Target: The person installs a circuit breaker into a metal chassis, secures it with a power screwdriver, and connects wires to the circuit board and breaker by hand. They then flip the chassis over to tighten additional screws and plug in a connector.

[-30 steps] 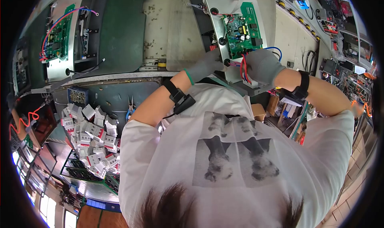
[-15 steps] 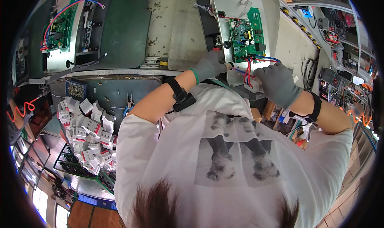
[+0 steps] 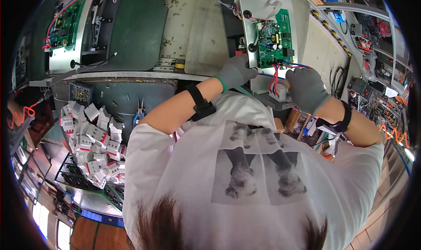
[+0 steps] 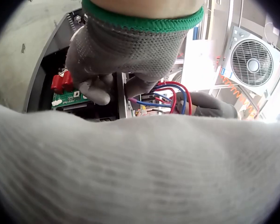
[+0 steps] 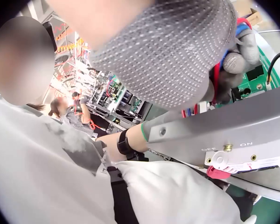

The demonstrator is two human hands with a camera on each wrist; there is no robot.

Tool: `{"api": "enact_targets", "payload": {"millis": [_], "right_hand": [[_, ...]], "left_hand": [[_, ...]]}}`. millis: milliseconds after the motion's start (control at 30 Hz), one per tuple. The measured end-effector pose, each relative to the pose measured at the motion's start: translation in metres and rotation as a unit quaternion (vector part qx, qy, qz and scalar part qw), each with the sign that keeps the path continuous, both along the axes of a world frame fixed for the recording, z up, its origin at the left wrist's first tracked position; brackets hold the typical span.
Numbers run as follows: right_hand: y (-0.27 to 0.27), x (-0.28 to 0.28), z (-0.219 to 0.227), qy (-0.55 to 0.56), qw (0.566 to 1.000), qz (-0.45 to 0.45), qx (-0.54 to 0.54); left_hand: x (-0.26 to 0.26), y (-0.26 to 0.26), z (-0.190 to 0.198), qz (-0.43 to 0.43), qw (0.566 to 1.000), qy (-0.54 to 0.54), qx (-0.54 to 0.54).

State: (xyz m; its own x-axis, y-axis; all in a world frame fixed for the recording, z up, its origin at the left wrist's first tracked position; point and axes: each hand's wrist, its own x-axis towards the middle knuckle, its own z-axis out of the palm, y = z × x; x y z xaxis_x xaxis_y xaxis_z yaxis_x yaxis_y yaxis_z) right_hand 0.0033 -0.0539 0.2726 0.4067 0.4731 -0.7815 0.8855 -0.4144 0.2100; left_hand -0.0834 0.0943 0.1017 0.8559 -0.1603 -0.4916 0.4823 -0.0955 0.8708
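Note:
A metal panel (image 3: 258, 2) carries a green circuit board (image 3: 287, 31). My gloved left hand (image 3: 237, 71) is at the panel's lower left edge; the left wrist view shows its fingers (image 4: 99, 95) curled on both sides of the plate. Red and blue wires (image 3: 273, 78) loop off the board's lower end, near a white block (image 3: 279, 93). Right of the block, my gloved right hand (image 3: 307, 88) has curled fingers round red and blue wires (image 5: 217, 77) in the right wrist view. Its fingertips are partly hidden in the head view.
Another panel with a green board (image 3: 66, 26) stands at the far left. White and red blocks (image 3: 94, 138) lie piled at lower left, beside blue-handled pliers (image 3: 139, 116) and a blue bin of small parts (image 3: 81, 93). Loose black cables (image 3: 337, 77) hang at right.
My right hand has drawn back from the board's lower end, to the right and down, with wires in its fingers. My left hand stays at the panel edge. The head view has shifted slightly.

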Motion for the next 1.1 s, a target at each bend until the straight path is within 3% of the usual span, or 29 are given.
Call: {"api": "enact_targets", "payload": {"millis": [67,133,167,233,267,333,367,433,467,533,567,600,667,700,800,833,867,933,1033,1100], "right_hand": [[-0.002,-0.005,-0.005,-0.020,0.999,-0.032,-0.003],[-0.003,-0.009,-0.003,-0.033,0.989,-0.026,0.139],[-0.002,-0.006,0.000,-0.033,0.989,-0.026,0.140],[0.002,0.004,0.010,0.025,0.999,-0.041,-0.008],[-0.001,0.005,0.013,0.025,0.999,-0.040,-0.010],[-0.010,0.008,0.020,0.008,0.982,0.123,0.140],[-0.012,0.011,0.023,0.010,0.983,0.123,0.139],[-0.014,0.020,0.029,0.047,0.944,0.227,0.234],[-0.020,0.026,0.025,0.046,0.945,0.226,0.233],[-0.031,0.037,0.017,0.041,0.925,0.183,0.330],[-0.027,0.037,0.022,0.071,0.945,0.073,0.312],[-0.023,0.037,0.025,0.069,0.945,0.071,0.312],[-0.014,0.037,0.025,0.151,0.973,-0.075,0.160],[-0.006,0.034,0.024,0.191,0.956,-0.149,0.168],[0.016,0.028,0.010,0.178,0.954,-0.222,0.092],[0.015,0.023,0.004,0.139,0.976,-0.122,0.112],[0.018,0.019,0.001,0.139,0.977,-0.121,0.112],[0.024,0.013,-0.003,0.067,0.994,-0.035,0.073],[0.012,0.037,0.019,0.135,0.986,0.003,0.102],[0.012,0.040,0.030,0.100,0.992,0.013,0.071]], "left_hand": [[0.000,-0.001,0.000,-0.010,1.000,0.001,0.012],[-0.001,0.001,0.001,-0.004,0.999,0.013,-0.030],[-0.001,0.000,0.000,-0.005,0.999,0.012,-0.030],[-0.001,-0.003,-0.003,-0.004,1.000,0.004,-0.008],[-0.001,-0.003,-0.005,-0.002,1.000,0.004,-0.009],[-0.002,-0.005,-0.008,0.004,1.000,-0.021,0.002],[-0.003,-0.004,-0.006,0.004,1.000,-0.020,0.001],[-0.002,-0.001,-0.002,-0.003,1.000,-0.005,-0.027],[-0.002,0.002,0.002,-0.004,1.000,-0.007,-0.027],[-0.001,0.005,0.008,-0.013,0.998,0.012,-0.068],[-0.001,0.004,0.006,-0.014,0.998,0.011,-0.068],[-0.001,0.001,0.000,-0.012,0.999,0.006,-0.049],[-0.003,-0.007,-0.015,-0.014,0.999,0.000,-0.031],[-0.004,-0.010,-0.022,-0.001,0.999,-0.023,-0.042],[-0.008,-0.007,-0.020,0.025,0.993,-0.072,-0.091],[-0.011,-0.005,-0.017,0.039,0.986,-0.096,-0.129],[-0.012,-0.003,-0.020,0.041,0.986,-0.095,-0.128],[-0.016,-0.001,-0.029,0.023,0.973,-0.021,-0.228],[-0.016,0.006,-0.017,-0.016,0.983,-0.007,-0.185],[-0.017,0.002,-0.023,-0.006,0.981,-0.010,-0.195]]}}
